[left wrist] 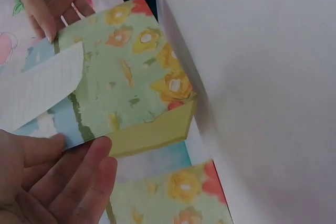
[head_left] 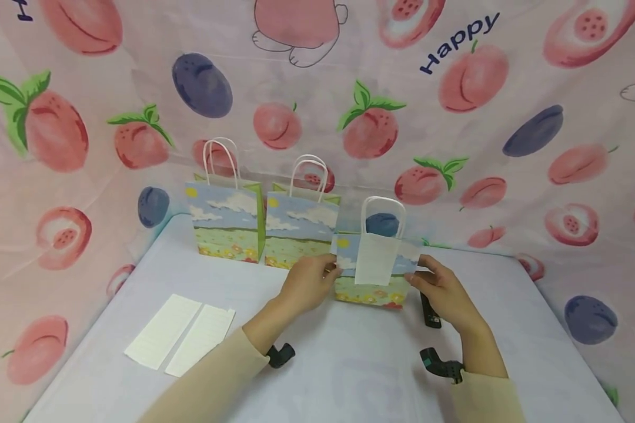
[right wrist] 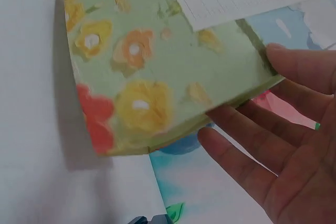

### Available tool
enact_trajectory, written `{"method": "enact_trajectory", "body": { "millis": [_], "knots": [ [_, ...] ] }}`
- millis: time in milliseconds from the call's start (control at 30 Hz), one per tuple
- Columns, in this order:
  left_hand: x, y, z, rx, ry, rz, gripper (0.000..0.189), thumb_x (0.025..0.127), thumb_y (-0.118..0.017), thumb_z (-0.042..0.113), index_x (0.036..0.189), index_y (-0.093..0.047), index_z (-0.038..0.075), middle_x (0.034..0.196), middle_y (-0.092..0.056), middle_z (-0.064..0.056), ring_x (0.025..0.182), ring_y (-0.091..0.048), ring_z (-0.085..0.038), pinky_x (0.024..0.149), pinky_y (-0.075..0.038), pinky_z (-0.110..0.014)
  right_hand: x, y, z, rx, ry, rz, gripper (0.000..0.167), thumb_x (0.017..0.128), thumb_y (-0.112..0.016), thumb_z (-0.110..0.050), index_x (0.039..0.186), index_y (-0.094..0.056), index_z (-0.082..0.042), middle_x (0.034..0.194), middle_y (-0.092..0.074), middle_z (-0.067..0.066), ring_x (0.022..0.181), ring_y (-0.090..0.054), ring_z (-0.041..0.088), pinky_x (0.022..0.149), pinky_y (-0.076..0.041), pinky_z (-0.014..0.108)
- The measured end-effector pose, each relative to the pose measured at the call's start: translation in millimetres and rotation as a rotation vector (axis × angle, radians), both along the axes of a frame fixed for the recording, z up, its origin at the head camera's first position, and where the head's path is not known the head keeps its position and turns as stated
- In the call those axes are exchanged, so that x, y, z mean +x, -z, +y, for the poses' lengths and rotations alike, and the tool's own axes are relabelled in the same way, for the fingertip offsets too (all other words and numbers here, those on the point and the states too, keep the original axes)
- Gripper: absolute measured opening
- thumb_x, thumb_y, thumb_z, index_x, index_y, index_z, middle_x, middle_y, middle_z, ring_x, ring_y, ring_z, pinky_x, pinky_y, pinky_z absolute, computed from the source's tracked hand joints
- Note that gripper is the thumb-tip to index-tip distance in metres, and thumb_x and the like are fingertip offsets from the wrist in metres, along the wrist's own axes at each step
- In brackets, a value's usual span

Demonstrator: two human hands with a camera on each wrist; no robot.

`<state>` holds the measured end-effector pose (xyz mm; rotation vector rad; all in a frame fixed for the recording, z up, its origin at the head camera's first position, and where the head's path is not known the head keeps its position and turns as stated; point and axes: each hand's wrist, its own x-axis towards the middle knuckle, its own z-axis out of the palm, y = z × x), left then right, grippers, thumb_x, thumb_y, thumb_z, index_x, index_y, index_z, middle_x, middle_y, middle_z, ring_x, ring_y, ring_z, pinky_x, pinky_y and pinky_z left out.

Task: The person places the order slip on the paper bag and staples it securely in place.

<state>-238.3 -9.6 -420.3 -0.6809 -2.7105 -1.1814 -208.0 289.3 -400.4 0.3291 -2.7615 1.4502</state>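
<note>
A small paper gift bag (head_left: 370,294) with a printed sky and flower meadow stands between the two hands, its white twisted handles upright. Over the upper middle of its front lies a white lined paper slip (head_left: 376,259). My left hand (head_left: 309,282) holds the bag's left side edge, thumb on the front and fingers along the side. On the opposite edge my right hand (head_left: 444,291) pinches it the same way, thumb on the printed front, as the right wrist view also shows. Two matching bags stand to the left: a middle bag (head_left: 301,229) close by and a left bag (head_left: 224,220).
Two more lined paper slips (head_left: 164,332) lie side by side on the white tabletop (head_left: 349,376) at the left front. A black elongated object (head_left: 430,311) lies by the right hand. Behind the bags hangs a fruit-print cloth (head_left: 317,76).
</note>
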Motion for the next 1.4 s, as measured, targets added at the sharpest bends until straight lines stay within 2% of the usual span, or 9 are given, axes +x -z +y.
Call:
{"method": "enact_trajectory", "body": {
  "millis": [200,300,400,500,567,700,867,1033,1400],
  "knots": [
    [-4.4,-3.7,15.0,0.041,-0.022,-0.016,0.024,0.105,-0.062,0.021,0.122,-0.073,0.007,0.109,-0.079,-0.007,0.096,-0.076,-0.022,0.083,-0.06,-0.041,-7.8,1.8,0,-0.033,0.065,0.046,0.055,0.109,-0.056,-0.025,0.158,-0.039,-0.008,0.153,-0.05,0.021,0.133,-0.059,0.033,0.092,-0.048,0.009],
    [-7.9,-6.2,24.3,0.086,-0.07,-0.052,0.029,0.105,-0.062,0.021,0.128,-0.071,0.006,0.111,-0.079,-0.008,0.098,-0.076,-0.022,0.08,-0.06,-0.037,-12.7,4.0,-3,-0.039,0.118,0.065,0.056,0.11,-0.052,-0.024,0.16,-0.035,-0.005,0.156,-0.047,0.024,0.134,-0.056,0.04,0.094,-0.051,0.015],
    [-9.4,-9.0,33.9,0.15,-0.11,-0.08,0.031,0.105,-0.061,0.018,0.132,-0.068,0.004,0.116,-0.078,-0.012,0.099,-0.076,-0.023,0.079,-0.061,-0.035,-16.5,6.5,-7,-0.062,0.159,0.05,0.055,0.111,-0.049,-0.023,0.16,-0.035,-0.004,0.159,-0.044,0.023,0.136,-0.055,0.04,0.105,-0.053,0.035],
    [-9.1,-10.6,44.2,0.215,-0.122,-0.111,0.035,0.105,-0.06,0.015,0.138,-0.063,0.001,0.124,-0.074,-0.017,0.095,-0.077,-0.028,0.074,-0.062,-0.036,-19.3,7.5,-11,-0.087,0.177,0.015,0.054,0.112,-0.047,-0.022,0.161,-0.033,-0.005,0.162,-0.04,0.022,0.142,-0.05,0.043,0.115,-0.043,0.058],
    [-8.3,-10.8,50.9,0.23,-0.13,-0.119,0.04,0.105,-0.059,0.015,0.143,-0.058,0.0,0.129,-0.072,-0.019,0.096,-0.077,-0.03,0.074,-0.062,-0.037,-20.4,7.6,-13,-0.097,0.18,-0.007,0.055,0.112,-0.047,-0.022,0.162,-0.032,-0.006,0.164,-0.038,0.022,0.146,-0.045,0.045,0.119,-0.036,0.063],
    [-8.5,-9.0,61.5,0.247,-0.099,-0.172,0.059,0.105,-0.058,0.015,0.158,-0.037,0.0,0.135,-0.066,-0.026,0.067,-0.068,-0.03,0.07,-0.058,-0.041,-22.3,7.6,-14,-0.122,0.187,-0.042,0.057,0.111,-0.047,-0.021,0.164,-0.028,-0.009,0.167,-0.032,0.02,0.151,-0.036,0.046,0.123,-0.026,0.065],
    [-12.9,-4.1,72.2,0.275,-0.071,-0.232,0.074,0.104,-0.054,0.011,0.166,-0.014,0.005,0.16,-0.044,-0.023,0.077,-0.064,-0.025,0.082,-0.055,-0.042,-27.9,12.1,-15,-0.163,0.211,-0.085,0.061,0.11,-0.046,-0.018,0.166,-0.022,-0.014,0.172,-0.023,0.015,0.151,-0.035,0.045,0.124,-0.026,0.064],
    [-19.6,-0.4,80.8,0.315,-0.057,-0.299,0.085,0.099,-0.049,0.002,0.167,0.0,0.012,0.171,-0.024,-0.017,0.056,-0.039,-0.018,0.06,-0.042,-0.035,-37.6,17.5,-17,-0.184,0.265,-0.113,0.061,0.108,-0.046,-0.014,0.165,-0.023,-0.015,0.171,-0.025,0.013,0.149,-0.039,0.042,0.122,-0.031,0.059],
    [-31.0,1.1,86.0,0.28,-0.06,-0.293,0.089,0.095,-0.049,0.0,0.167,0.003,0.014,0.172,-0.022,-0.016,0.075,-0.049,-0.024,0.061,-0.039,-0.034,-53.7,22.2,-16,-0.209,0.305,-0.139,0.064,0.104,-0.045,-0.008,0.164,-0.025,-0.014,0.167,-0.032,0.017,0.147,-0.04,0.042,0.12,-0.034,0.059]
  ]
}}
